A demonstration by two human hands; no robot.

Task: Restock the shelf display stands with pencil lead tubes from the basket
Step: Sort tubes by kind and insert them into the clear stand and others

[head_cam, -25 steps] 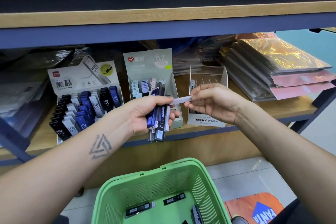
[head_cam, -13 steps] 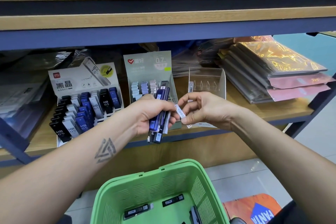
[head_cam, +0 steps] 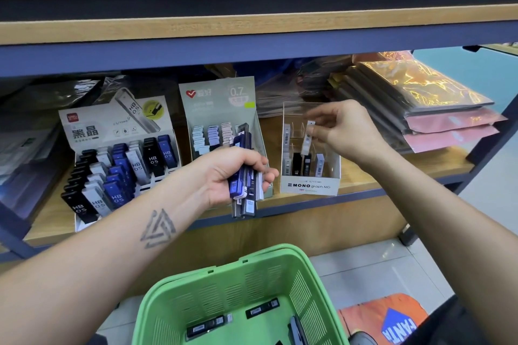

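My left hand (head_cam: 228,176) grips a bundle of pencil lead tubes (head_cam: 245,185), dark blue, black and clear, in front of the green 0.7 display stand (head_cam: 221,101). My right hand (head_cam: 346,131) pinches one white lead tube (head_cam: 307,137) upright over the clear Mono graph MG stand (head_cam: 309,185), its lower end among the slots. That stand holds several tubes in its front row. The green basket (head_cam: 238,283) below holds a few black tubes (head_cam: 262,309).
A HB 0.5 display stand (head_cam: 117,126) full of black, white and blue tubes stands at the left. Stacked plastic-wrapped packs (head_cam: 414,103) fill the shelf's right side. The upper shelf edge (head_cam: 252,28) overhangs the stands. An orange bag (head_cam: 389,319) lies on the floor.
My right hand pulled the white tube away from the bundle, turned it upright and carried it up and right over the Mono stand. My left hand stayed put.
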